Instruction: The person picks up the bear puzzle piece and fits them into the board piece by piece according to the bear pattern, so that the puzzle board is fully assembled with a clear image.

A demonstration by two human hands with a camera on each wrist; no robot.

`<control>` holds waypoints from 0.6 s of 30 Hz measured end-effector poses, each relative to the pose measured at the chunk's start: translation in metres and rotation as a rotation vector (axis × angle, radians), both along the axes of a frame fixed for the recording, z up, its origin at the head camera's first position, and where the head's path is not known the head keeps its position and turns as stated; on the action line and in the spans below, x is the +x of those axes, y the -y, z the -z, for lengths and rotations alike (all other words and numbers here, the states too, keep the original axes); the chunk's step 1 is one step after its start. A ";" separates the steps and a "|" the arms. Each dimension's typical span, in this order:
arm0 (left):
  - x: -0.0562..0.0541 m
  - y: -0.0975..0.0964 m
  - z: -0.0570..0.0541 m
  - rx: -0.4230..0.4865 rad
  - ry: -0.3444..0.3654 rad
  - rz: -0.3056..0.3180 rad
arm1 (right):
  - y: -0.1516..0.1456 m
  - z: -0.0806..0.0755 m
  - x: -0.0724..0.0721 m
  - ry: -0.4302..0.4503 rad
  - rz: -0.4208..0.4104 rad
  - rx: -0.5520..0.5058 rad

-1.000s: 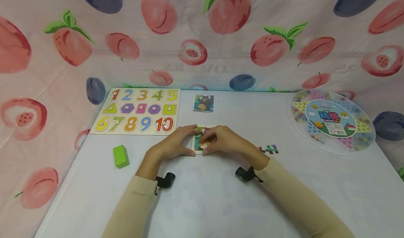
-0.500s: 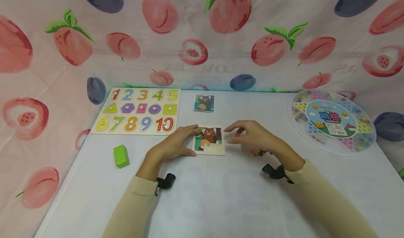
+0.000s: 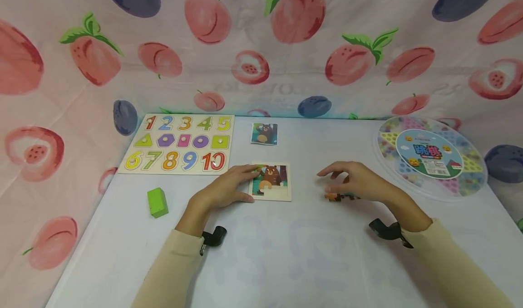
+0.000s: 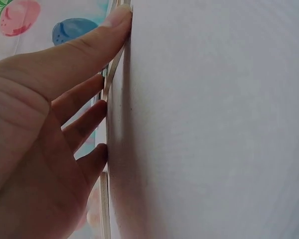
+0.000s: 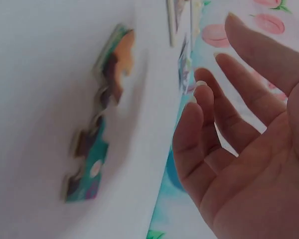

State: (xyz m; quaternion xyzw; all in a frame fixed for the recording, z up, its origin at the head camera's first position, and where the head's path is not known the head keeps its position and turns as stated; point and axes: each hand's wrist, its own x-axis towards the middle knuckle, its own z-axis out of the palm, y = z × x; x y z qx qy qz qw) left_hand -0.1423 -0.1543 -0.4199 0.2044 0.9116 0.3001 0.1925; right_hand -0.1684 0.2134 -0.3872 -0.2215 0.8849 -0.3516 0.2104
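A small square jigsaw board point(image 3: 283, 193) with a brown bear picture lies mid-table in the head view; bare wood shows along its lower right. My left hand point(image 3: 226, 188) rests at the board's left side, fingers extended over the upper left corner and thumb at the lower left. Right of the board, my right hand point(image 3: 354, 180) hovers with bent fingers apart and nothing between them. Beneath it lie two loose jigsaw pieces, an orange-brown piece point(image 5: 120, 62) and a teal piece point(image 5: 93, 167) in the right wrist view. The hand partly hides them in the head view.
Behind the board lies a bear picture card point(image 3: 264, 134). A number and shape puzzle board point(image 3: 177, 140) occupies the back left, with a green block point(image 3: 157, 202) in front. At the back right sits a round clear game box point(image 3: 431, 156). A fruit-print cloth point(image 3: 286, 72) hangs behind.
My right hand has left the bear board and moved right to above the loose pieces, uncovering the bear picture. The left hand stays at the board's left edge.
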 end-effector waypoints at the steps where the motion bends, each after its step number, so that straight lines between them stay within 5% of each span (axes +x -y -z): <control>1: 0.000 0.000 0.000 0.000 -0.001 0.004 | -0.002 0.001 0.001 -0.001 -0.004 0.006; 18: 0.001 0.000 0.001 0.033 0.021 0.011 | -0.021 0.020 0.005 -0.113 -0.037 0.109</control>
